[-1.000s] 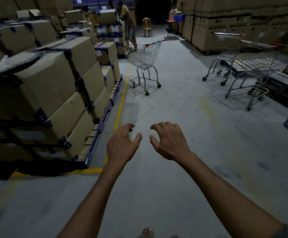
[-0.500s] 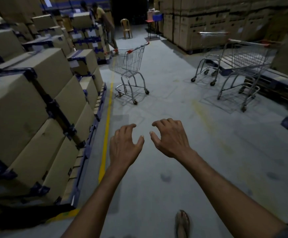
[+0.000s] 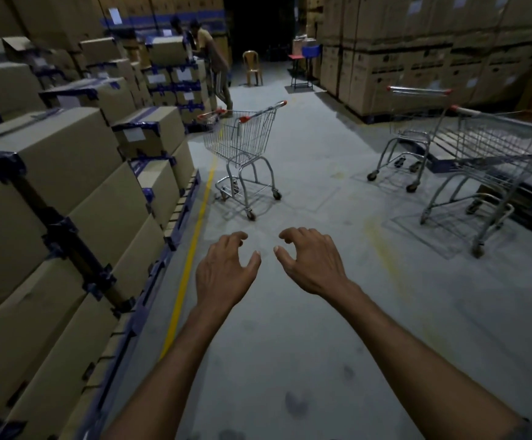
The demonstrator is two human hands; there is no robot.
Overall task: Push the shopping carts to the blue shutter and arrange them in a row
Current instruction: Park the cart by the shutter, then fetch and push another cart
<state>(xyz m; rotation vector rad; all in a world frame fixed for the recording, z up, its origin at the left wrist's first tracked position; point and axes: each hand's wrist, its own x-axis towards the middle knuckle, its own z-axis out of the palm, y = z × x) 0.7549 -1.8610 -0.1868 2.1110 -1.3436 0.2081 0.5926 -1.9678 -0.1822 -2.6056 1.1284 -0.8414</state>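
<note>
A small wire shopping cart [image 3: 242,147] with red handle ends stands alone in the aisle ahead, just right of the yellow floor line. Two more carts stand at the right: a near one [image 3: 486,154] and a farther one [image 3: 413,134] behind it. My left hand [image 3: 223,271] and my right hand [image 3: 312,262] are stretched out in front of me, palms down, fingers curled and spread. Both hold nothing and hover short of the small cart. No blue shutter is in view.
Stacked cardboard boxes [image 3: 67,192] on pallets line the left side along a yellow line [image 3: 188,271]. Tall box stacks [image 3: 417,52] fill the back right. A person [image 3: 213,65] bends over boxes at the far left; a plastic chair [image 3: 252,68] stands beyond.
I have walked forward down the aisle; the small cart and the two right carts are nearer and larger. My hands stay empty and held out in the same pose.
</note>
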